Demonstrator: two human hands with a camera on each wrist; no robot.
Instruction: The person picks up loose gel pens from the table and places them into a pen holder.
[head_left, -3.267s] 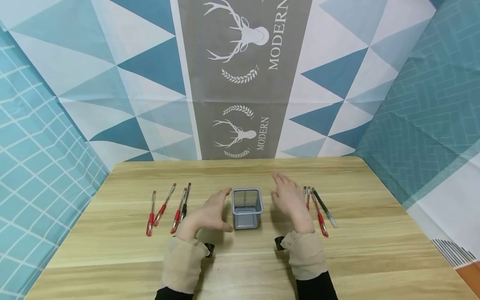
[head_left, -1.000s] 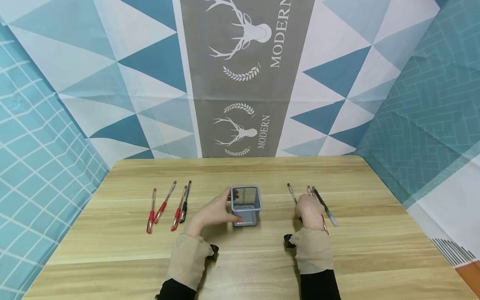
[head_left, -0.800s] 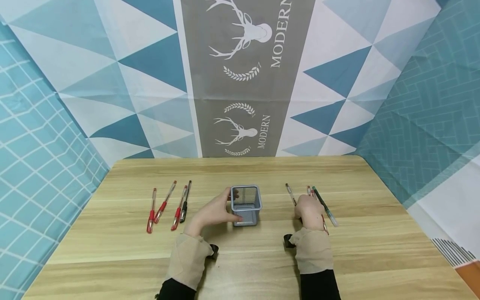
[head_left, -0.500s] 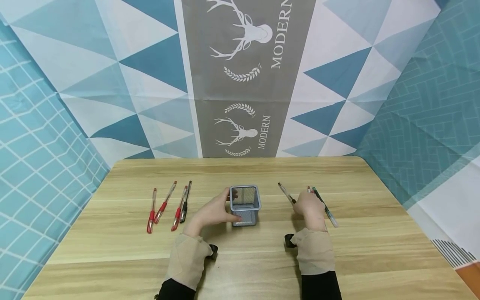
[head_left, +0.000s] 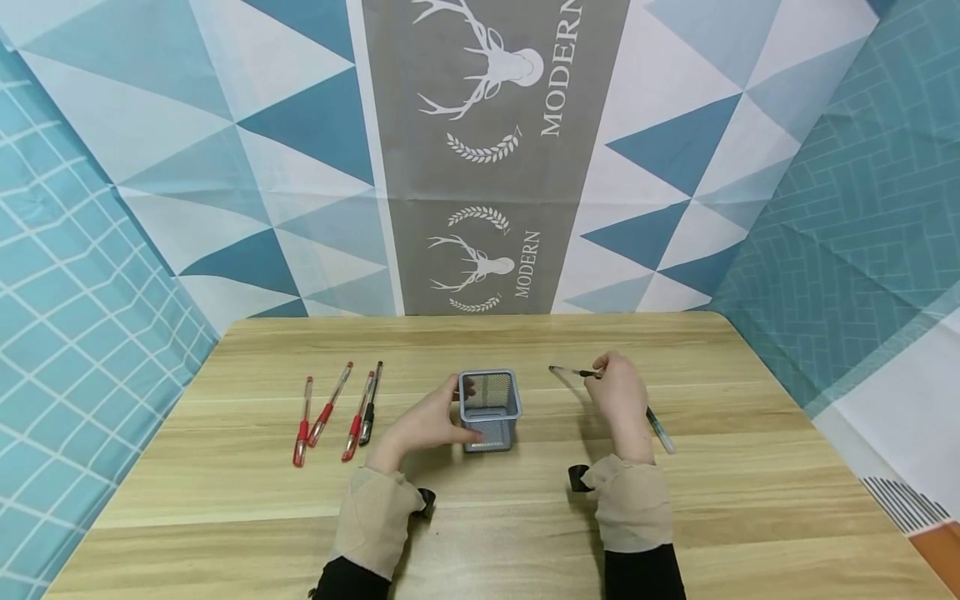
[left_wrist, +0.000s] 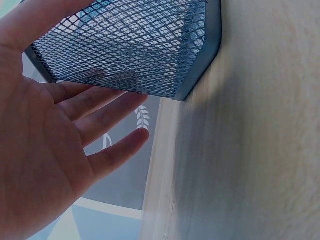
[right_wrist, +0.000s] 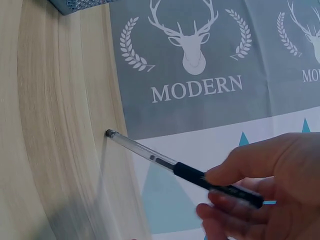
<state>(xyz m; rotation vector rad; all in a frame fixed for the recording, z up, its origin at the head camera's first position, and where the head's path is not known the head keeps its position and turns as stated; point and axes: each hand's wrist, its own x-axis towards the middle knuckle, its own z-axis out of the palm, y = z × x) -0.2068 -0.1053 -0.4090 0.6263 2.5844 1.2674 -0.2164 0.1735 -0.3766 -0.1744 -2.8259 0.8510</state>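
The left hand [head_left: 426, 423], spread wide, is gripping a mesh cup [head_left: 497, 432]. The right hand [head_left: 621, 396] is pinching a pen [right_wrist: 189, 175] (jutting out leftward).

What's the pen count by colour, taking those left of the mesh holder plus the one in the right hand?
Red pens: 3
Black pens: 2 (1 on the table, 1 in the right hand)
Total: 5
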